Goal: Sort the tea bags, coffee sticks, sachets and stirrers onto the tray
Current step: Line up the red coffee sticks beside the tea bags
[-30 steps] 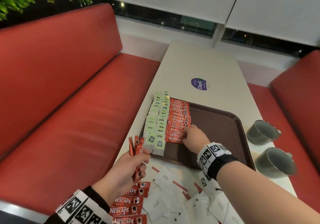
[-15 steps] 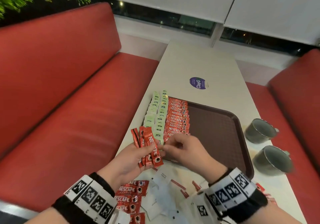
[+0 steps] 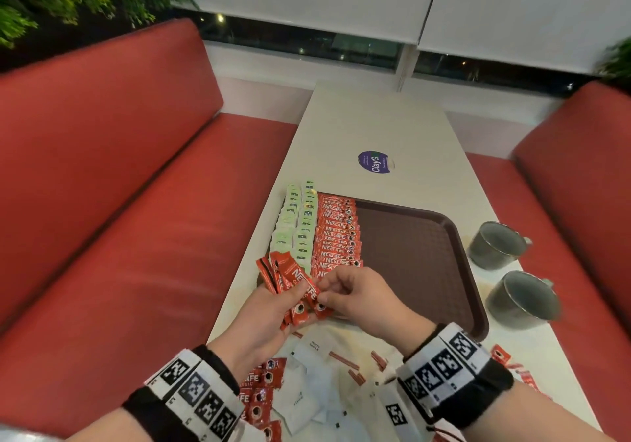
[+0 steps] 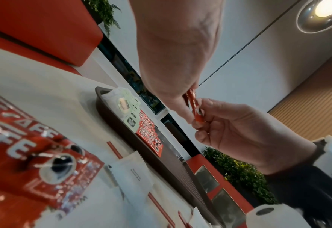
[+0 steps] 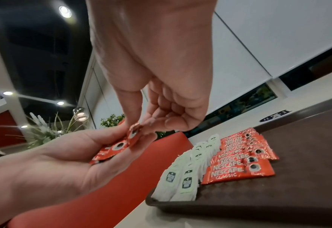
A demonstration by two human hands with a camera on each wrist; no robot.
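Above the near edge of the table [image 3: 382, 127], in the head view, a fan of red coffee sticks [image 3: 293, 288] is held in the left hand [image 3: 263, 325], fingers curled under it and thumb laid across. The lower end of 1 stick is pinched by the right hand [image 3: 362, 299] between thumb and forefinger. On the brown tray [image 3: 420, 253], 2 columns of pale green tea bags [image 3: 297, 226] are laid along the left edge, with a column of red sticks [image 3: 338, 236] just beside them. White sachets [image 3: 307, 383] and thin red stirrers [image 3: 345, 361] are scattered on the table near the wrists, and 2 grey cups [image 3: 498, 245] are set right of the tray.

In the left wrist view, the bundle of sticks [image 4: 193, 104] is seen edge-on in the left hand [image 4: 178, 50], with the right hand [image 4: 245, 131] pinching its lower end.

In the right wrist view, the tip of a stick [image 5: 134, 132] is nipped by the right fingers [image 5: 130, 108], the remaining fingers being curled into the palm. The other sticks are cradled in the upturned left hand [image 5: 59, 166], above the bench and apart from the tray [image 5: 278, 203].
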